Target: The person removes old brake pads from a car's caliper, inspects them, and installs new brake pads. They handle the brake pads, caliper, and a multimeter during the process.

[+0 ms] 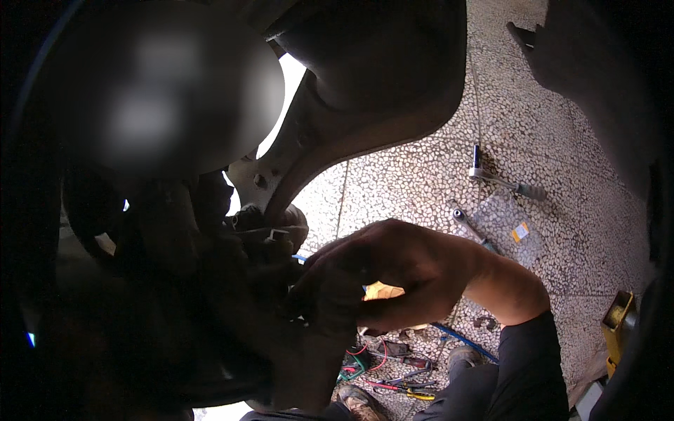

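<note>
My right hand [404, 270] reaches in from the right, its bare forearm coming out of a dark sleeve. Its thumb and fingers curve together around the edge of a dark mechanical assembly [277, 242], with the fingertips lost in shadow. What they grip, if anything, cannot be made out. A dark shape like a sleeve rises from the lower edge at left, but my left hand's fingers are hidden in the dark. Above the right hand curves a large dark panel [393, 105], like a vehicle's wheel-arch liner. A blurred round area covers the upper left.
On the pebbled floor [393, 182] lie a ratchet [509, 184], a second ratchet-like wrench [474, 228] and a clear plastic bag [502, 214]. Pliers [414, 393], cables and several hand tools lie by my shoes [361, 403]. A yellow metal object [616, 323] stands at far right.
</note>
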A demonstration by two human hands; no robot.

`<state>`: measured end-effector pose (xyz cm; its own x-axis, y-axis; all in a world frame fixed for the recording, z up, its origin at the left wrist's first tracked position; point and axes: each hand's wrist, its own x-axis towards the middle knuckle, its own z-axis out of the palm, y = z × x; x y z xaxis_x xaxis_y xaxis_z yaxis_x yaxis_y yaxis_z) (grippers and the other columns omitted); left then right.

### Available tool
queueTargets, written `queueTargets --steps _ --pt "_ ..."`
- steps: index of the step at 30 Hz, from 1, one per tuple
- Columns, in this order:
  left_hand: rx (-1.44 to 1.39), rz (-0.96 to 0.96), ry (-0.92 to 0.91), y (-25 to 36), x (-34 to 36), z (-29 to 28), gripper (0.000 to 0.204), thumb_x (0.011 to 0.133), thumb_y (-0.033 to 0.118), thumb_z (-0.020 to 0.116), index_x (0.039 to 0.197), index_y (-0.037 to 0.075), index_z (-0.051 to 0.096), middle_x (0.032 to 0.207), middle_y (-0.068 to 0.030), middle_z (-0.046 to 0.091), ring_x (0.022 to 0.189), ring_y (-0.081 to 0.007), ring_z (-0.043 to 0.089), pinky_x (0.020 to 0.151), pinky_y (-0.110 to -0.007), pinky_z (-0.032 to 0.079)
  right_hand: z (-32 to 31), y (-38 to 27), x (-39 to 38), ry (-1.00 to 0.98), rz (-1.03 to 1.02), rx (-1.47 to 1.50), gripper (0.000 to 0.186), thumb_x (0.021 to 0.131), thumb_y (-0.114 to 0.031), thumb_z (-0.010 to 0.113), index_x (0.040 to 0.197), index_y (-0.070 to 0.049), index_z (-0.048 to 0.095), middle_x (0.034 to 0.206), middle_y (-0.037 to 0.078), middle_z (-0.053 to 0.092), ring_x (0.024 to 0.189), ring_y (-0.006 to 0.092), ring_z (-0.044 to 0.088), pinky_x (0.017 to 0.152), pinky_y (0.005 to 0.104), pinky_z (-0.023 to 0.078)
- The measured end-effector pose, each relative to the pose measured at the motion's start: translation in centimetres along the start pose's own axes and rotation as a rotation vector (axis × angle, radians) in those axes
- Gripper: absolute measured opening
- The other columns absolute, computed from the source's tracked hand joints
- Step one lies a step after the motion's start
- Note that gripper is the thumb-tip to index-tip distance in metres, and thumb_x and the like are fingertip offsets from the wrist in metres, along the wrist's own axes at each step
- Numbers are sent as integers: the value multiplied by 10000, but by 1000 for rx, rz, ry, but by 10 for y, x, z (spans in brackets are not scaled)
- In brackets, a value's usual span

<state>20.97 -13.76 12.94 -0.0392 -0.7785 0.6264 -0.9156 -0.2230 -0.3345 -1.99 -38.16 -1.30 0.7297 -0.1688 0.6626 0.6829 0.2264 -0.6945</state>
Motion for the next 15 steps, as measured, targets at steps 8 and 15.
queueTargets --steps 8,15 --pt "22 -16 -40 -5 4 -1 464 937 444 470 1043 -3 530 965 -144 533 904 -264 509 784 -368 389 -3 23 27 95 -338 -371 339 830 -200 674 1125 -39 630 1087 153 630 961 327 619 844 422 511" --pt "24 -27 -65 -8 3 -3 459 941 435 468 1074 -2 520 999 -147 524 936 -267 498 808 -376 382 -8 32 28 5 -502 -571 379 822 -244 660 1121 -13 630 1132 175 625 969 310 632 804 403 531"
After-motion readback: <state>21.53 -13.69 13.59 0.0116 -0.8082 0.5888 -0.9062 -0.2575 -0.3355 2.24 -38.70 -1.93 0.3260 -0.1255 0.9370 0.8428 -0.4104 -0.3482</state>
